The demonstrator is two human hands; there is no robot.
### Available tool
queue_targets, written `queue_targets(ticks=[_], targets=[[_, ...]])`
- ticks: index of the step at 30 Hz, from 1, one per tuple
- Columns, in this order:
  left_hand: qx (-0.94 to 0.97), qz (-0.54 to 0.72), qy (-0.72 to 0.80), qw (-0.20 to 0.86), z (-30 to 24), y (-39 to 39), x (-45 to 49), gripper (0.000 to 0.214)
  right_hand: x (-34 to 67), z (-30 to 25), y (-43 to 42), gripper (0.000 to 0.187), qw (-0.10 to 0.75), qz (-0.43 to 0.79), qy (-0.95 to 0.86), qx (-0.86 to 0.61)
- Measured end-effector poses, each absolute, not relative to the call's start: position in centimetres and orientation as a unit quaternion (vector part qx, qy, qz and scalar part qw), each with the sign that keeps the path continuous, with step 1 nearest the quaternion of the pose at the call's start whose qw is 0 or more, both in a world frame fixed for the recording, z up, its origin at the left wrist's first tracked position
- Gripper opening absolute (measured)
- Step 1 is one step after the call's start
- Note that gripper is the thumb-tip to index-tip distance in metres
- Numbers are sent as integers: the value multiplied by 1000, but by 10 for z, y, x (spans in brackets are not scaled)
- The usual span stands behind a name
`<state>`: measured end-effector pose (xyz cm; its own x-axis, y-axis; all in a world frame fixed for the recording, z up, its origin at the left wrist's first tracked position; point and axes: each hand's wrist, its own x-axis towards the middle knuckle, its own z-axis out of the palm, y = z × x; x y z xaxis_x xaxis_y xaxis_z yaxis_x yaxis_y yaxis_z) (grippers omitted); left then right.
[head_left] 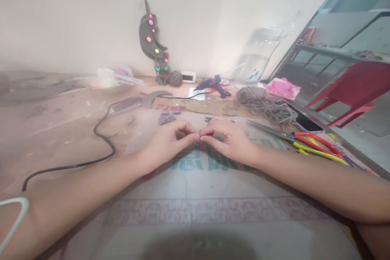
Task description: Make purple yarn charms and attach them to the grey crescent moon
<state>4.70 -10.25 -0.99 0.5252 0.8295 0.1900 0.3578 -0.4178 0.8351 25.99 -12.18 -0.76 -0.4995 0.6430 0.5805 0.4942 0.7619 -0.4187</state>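
My left hand point(179, 139) and my right hand point(224, 136) meet over a pale printed sheet point(189, 187), thumbs and index fingertips pinched together. Between the tips shows a small purplish bit of yarn point(201, 144), mostly covered by the fingers and blurred. Just beyond my left hand lies a small grey-purple yarn piece point(167, 118) with two purple dots above it. Behind my right hand a small dark pointed tool point(208, 120) is partly hidden. Large scissors point(286, 135) with red and yellow handles rest beside my right forearm.
A blue glue gun point(215, 85), grey yarn point(265, 105), a phone point(304, 118) and a clear water jug point(258, 57) stand or lie at the back right. A grey moon ornament point(149, 36) leans on the wall. A black cord point(97, 134) crosses the left side.
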Motion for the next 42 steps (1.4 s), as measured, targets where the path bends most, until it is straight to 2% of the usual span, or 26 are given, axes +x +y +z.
queue_targets(ticks=[5, 9, 15, 18, 22, 25, 31, 35, 39, 42], targets=[[784, 296, 377, 393, -12, -101, 47, 21, 258, -6, -123, 9, 360, 107, -863, -339], [794, 285, 375, 384, -11, -102, 47, 26, 257, -5, -124, 10, 388, 119, -837, -368], [791, 309, 380, 366, -11, -100, 46, 41, 260, -5, -123, 24, 399, 125, -828, -373], [788, 313, 384, 366, -11, -99, 46, 41, 262, -7, -121, 16, 396, 121, -830, -374], [775, 322, 392, 376, -9, -100, 48, 26, 268, -8, -112, 8, 396, 100, -816, -409], [756, 339, 401, 392, -9, -99, 48, 19, 275, -5, -104, 10, 339, 97, -832, -429], [755, 337, 407, 389, -10, -96, 46, 32, 277, -4, -102, 27, 234, 73, -878, -412], [762, 328, 405, 385, -8, -98, 46, 33, 275, -7, -103, 23, 192, 65, -888, -413], [761, 328, 397, 394, -6, -101, 48, 31, 275, -10, -102, 10, 211, 60, -886, -410], [763, 349, 387, 383, -7, -101, 48, 26, 274, -8, -104, 12, 262, 62, -870, -414]])
